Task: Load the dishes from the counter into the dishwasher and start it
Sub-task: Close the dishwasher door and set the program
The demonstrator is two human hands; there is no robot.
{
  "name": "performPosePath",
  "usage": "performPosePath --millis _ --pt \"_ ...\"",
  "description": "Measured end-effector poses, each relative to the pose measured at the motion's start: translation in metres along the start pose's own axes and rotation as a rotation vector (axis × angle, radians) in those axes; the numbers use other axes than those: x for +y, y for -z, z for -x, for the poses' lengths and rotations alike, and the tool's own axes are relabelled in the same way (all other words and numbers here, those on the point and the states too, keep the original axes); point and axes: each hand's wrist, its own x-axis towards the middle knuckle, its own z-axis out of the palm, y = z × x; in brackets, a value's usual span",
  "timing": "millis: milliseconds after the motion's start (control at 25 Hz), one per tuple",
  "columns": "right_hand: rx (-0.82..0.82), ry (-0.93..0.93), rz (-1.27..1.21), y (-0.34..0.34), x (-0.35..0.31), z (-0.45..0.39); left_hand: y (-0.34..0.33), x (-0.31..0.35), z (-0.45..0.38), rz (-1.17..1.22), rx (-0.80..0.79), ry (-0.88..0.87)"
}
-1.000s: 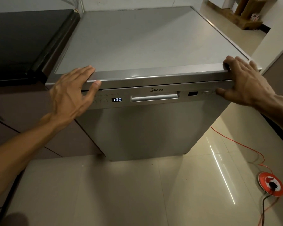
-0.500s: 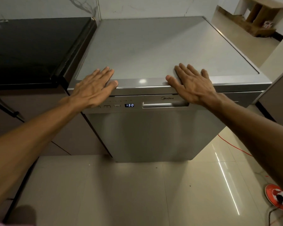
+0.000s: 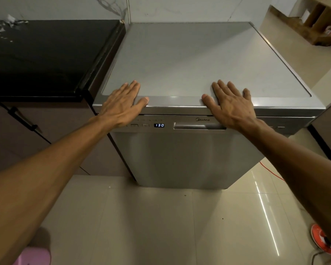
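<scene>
Head view: dishwasher (image 3: 180, 159), door shut, screen (image 3: 159, 125) says 130.
Left hand (image 3: 122, 104): flat, fingers wide, on its near top edge.
Right hand (image 3: 231, 106): the same.

glossy beige tiled floor (image 3: 157, 226) with streaks of reflected light. white marble-veined wall (image 3: 180, 8) beyond the floor. black glossy countertop (image 3: 46, 54) at floor's left, brown cabinet fronts (image 3: 17, 142) under it. thin orange cable (image 3: 271, 173) across floor's right side, round red-orange reel (image 3: 319, 240) at its right edge. brown cardboard boxes (image 3: 317, 22) at floor's far right.
</scene>
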Motion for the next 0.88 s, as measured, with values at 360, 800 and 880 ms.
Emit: performPosePath --millis 360,800,880 --pt "-0.073 0.021 0.0 0.004 0.001 0.0 0.008 0.007 0.005 0.02 -0.05 0.022" --pt "-0.189 -0.067 -0.009 0.029 -0.032 -0.012 0.03 0.014 0.008 0.068 -0.132 0.045" --pt "-0.151 -0.031 -0.055 0.036 -0.059 -0.006 0.045 0.015 0.008 0.071 -0.173 0.051"
